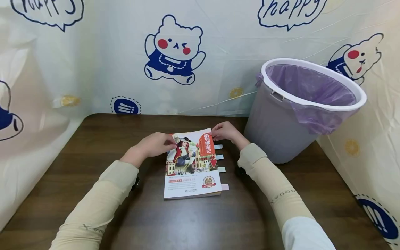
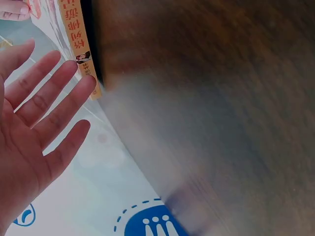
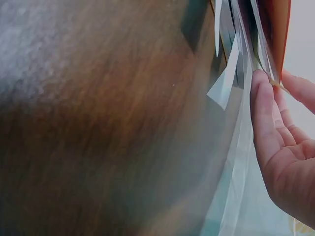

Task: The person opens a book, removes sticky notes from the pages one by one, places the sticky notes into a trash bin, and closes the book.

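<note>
A paperback book with a cartoon figure in a hat on its cover lies face up on the brown table. Several pastel sticky page tabs stick out along its right side. My left hand is at the book's upper left; in the left wrist view its fingers are extended, with fingertips by the orange spine. At the upper right corner, my right hand pinches a thin yellowish page tab between thumb and index finger, beside the book's page edges.
A grey trash bin with a white rim and purple liner stands on the table at the right, close behind my right forearm. A pale curtain with cartoon bears surrounds the table's back and sides.
</note>
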Available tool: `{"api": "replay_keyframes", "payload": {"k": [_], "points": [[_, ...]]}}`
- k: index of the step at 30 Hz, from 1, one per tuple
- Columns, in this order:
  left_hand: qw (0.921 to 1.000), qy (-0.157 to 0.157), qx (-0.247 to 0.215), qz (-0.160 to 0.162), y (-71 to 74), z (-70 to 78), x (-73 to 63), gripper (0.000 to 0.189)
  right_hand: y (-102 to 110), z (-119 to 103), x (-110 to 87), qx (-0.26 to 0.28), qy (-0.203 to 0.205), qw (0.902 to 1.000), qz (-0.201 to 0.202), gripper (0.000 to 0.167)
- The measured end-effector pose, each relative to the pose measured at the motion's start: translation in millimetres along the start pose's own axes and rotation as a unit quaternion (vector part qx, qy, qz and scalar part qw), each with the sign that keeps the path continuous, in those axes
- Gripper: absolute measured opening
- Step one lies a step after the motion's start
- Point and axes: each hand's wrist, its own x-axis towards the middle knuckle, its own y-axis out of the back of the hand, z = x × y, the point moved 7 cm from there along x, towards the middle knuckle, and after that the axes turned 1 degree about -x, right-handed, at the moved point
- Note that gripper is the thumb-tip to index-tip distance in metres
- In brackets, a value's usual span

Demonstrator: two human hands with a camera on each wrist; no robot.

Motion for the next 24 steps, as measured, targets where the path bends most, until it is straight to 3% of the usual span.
{"api": "replay_keyframes", "payload": {"k": [6,13,21,24], "points": [[0.9999,-0.003,0.010,0.008,2.6,7.1,0.4,0.028,3.8,-11.0,-5.5,0.017,0.012,0.9997,0.012,0.019],[0.9977,-0.020,0.040,0.051,1.2,25.1,-3.6,0.023,-4.1,-18.1,-13.4,0.073,0.024,0.9969,0.013,0.022],[0.9948,-0.086,0.016,0.051,-1.4,63.9,0.6,0.028,-3.3,-29.2,-15.1,0.106,0.022,0.9940,0.015,0.022],[0.9898,-0.130,0.019,0.054,-1.2,84.6,3.9,0.031,1.9,-34.5,-15.2,0.104,0.023,0.9942,0.019,0.021]]}}
